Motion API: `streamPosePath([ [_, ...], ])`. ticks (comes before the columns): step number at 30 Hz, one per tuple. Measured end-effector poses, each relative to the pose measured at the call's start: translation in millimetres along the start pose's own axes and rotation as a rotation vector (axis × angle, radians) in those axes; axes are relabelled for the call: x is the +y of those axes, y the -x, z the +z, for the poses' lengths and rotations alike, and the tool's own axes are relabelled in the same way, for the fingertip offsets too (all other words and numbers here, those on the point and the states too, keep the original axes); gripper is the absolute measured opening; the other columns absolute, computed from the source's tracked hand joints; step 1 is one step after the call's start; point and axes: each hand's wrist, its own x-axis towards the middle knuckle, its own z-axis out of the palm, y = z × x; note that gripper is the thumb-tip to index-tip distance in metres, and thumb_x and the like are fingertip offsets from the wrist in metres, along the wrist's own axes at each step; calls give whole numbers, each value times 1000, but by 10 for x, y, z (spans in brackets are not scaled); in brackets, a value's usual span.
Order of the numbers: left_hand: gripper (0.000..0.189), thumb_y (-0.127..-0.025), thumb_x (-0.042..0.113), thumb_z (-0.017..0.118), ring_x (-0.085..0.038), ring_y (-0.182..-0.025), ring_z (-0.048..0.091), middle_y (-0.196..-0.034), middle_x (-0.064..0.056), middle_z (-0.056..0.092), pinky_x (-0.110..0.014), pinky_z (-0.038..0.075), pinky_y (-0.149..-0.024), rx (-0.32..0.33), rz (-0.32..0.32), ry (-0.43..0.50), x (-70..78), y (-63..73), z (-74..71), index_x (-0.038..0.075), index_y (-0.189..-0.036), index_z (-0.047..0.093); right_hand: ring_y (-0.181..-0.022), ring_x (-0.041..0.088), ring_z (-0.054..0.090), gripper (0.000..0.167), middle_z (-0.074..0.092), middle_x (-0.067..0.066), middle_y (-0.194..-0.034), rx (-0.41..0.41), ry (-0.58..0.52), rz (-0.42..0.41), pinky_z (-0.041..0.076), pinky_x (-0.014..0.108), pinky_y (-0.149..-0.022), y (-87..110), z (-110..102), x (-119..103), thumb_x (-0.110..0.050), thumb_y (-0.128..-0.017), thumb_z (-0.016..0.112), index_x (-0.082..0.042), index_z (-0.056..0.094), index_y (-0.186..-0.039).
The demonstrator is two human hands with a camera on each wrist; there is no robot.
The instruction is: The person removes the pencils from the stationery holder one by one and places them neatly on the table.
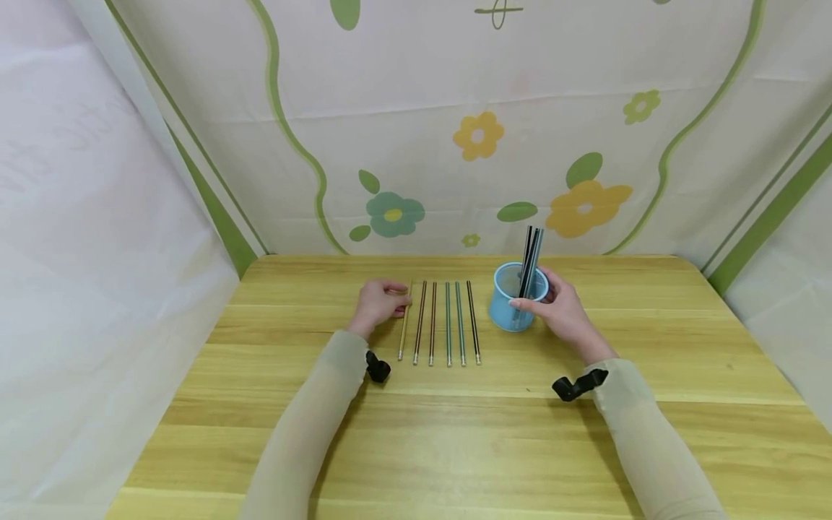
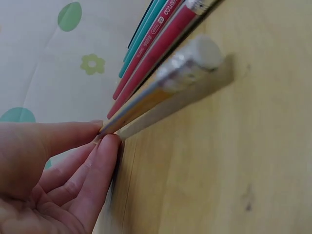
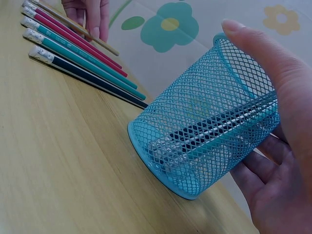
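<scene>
My left hand pinches a yellow pencil between thumb and fingertips, near the end away from its eraser. In the left wrist view, its white eraser points toward the camera, with a shadow on the wood beneath. My right hand grips a light blue mesh pencil cup, its thumb at the rim and its fingers round the far side. Several dark and green pencils lean in the cup, eraser ends down, as the right wrist view shows through the mesh.
To the right of the yellow pencil lie two red pencils, two green pencils and a black pencil, side by side with erasers toward me. They rest on a wooden table. A flower-patterned curtain hangs behind.
</scene>
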Motion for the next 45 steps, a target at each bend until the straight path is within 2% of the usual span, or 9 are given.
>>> streamPosePath([
  [7,28,-92,3,75,-25,-78,72,-97,-15,73,-30,62,-67,8,4,-25,24,24,34,-5,-119,70,-132,31,49,81,51,17,-146,5,-18,-1,45,17,-100,-14,1,27,-21,-89,83,-9,38,-156],
  [11,27,-92,3,76,-25,-78,72,-97,-15,73,-29,62,-67,14,4,-30,22,21,50,-5,-118,70,-130,31,50,80,52,20,-144,0,-24,1,46,14,-97,21,5,-79,-20,-89,83,-6,39,-154],
  [17,28,-92,3,76,-24,-76,72,-96,-15,73,-29,62,-66,28,-3,-40,23,13,66,-4,-118,70,-128,34,51,79,52,24,-142,-11,-26,-8,47,15,-96,94,18,-286,-18,-89,83,0,40,-152],
  [25,27,-91,2,76,-22,-73,71,-93,-13,73,-28,62,-64,37,-17,-52,26,12,82,-4,-117,70,-131,33,49,81,49,22,-146,-4,-1,3,47,17,-99,-1,0,-8,-20,-91,81,-5,36,-156],
  [31,25,-92,2,76,-22,-74,71,-93,-13,72,-28,62,-64,37,-15,-54,22,13,82,-3,-116,71,-131,31,50,82,51,18,-145,6,-15,4,45,14,-98,-13,2,18,-22,-89,83,-9,37,-156],
  [39,29,-91,4,76,-24,-77,71,-96,-14,73,-30,62,-67,34,-23,-29,30,14,59,-4,-119,69,-130,36,50,81,50,26,-144,-16,-11,6,48,16,-97,106,21,-308,-19,-90,82,1,36,-154],
  [45,35,-91,6,76,-29,-82,72,-96,-15,73,-34,62,-72,45,-10,-16,110,39,-16,-4,-124,68,-131,37,49,82,49,26,-145,-17,-1,6,48,19,-99,111,19,-317,-20,-90,82,1,35,-155],
])
